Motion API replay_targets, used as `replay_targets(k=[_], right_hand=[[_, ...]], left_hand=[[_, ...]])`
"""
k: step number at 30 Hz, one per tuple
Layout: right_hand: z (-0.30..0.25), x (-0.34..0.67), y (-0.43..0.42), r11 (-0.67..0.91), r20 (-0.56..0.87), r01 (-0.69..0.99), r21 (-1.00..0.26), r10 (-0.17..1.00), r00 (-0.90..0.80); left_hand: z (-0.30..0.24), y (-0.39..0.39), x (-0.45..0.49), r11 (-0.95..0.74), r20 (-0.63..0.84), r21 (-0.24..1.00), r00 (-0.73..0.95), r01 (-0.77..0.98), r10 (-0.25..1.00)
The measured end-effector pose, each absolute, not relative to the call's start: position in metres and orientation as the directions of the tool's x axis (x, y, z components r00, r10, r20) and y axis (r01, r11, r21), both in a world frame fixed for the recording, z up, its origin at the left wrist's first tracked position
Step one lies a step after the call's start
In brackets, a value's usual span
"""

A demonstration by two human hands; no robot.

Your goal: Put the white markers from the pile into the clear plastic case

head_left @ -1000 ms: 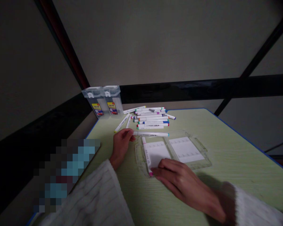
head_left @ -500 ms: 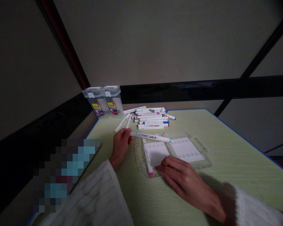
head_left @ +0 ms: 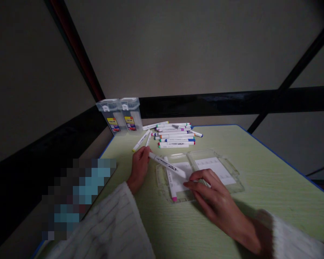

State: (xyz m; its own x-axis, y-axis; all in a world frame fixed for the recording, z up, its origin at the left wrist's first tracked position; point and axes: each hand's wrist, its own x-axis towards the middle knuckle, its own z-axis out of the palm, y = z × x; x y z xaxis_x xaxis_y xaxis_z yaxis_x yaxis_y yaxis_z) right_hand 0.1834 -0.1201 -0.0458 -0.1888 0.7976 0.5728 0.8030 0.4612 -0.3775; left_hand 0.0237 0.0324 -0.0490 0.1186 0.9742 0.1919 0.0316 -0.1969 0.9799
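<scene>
My left hand (head_left: 140, 165) is closed on one end of a white marker pen (head_left: 166, 164) with dark print on its barrel. The marker slants down to the right, above an open clear plastic case (head_left: 162, 180). At its other end, my right hand (head_left: 212, 196) has its thumb and fingers pinched on the marker, hiding that tip. Inside the case's left half lies another white marker with a pink end (head_left: 171, 183). White paper with small printed marks (head_left: 216, 167) shows in the right half, partly behind my right fingers.
Several white markers with coloured ends (head_left: 176, 136) lie in a loose pile at the back of the pale green table (head_left: 264, 172). Two lidded clear plastic boxes (head_left: 131, 117) stand at the back left. A blurred-out flat object (head_left: 83, 192) lies at the left edge.
My right hand has risen from the case and pinched the marker's right end. The marker has tilted, its right end now lower. My left hand keeps its hold.
</scene>
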Motion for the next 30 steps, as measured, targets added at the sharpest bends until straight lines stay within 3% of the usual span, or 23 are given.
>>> replay_targets(k=[13, 22, 30], right_hand=[[-0.0446, 0.18, -0.1212, 0.487, 0.469, 0.736, -0.469, 0.844, -0.26], [-0.0428, 0.1761, -0.1238, 0.55, 0.478, 0.726, -0.413, 0.809, -0.342], [-0.0425, 0.1749, -0.1246, 0.571, 0.46, 0.689, -0.446, 0.807, -0.371]], left_hand=[[-0.0536, 0.0351, 0.0225, -0.214, 0.208, 0.977, 0.15, 0.022, 0.967], [-0.0472, 0.0293, 0.0247, -0.226, 0.211, 0.973, 0.218, 0.044, 0.953], [-0.0474, 0.0263, 0.0286, -0.293, 0.237, 0.949, 0.348, 0.117, 0.907]])
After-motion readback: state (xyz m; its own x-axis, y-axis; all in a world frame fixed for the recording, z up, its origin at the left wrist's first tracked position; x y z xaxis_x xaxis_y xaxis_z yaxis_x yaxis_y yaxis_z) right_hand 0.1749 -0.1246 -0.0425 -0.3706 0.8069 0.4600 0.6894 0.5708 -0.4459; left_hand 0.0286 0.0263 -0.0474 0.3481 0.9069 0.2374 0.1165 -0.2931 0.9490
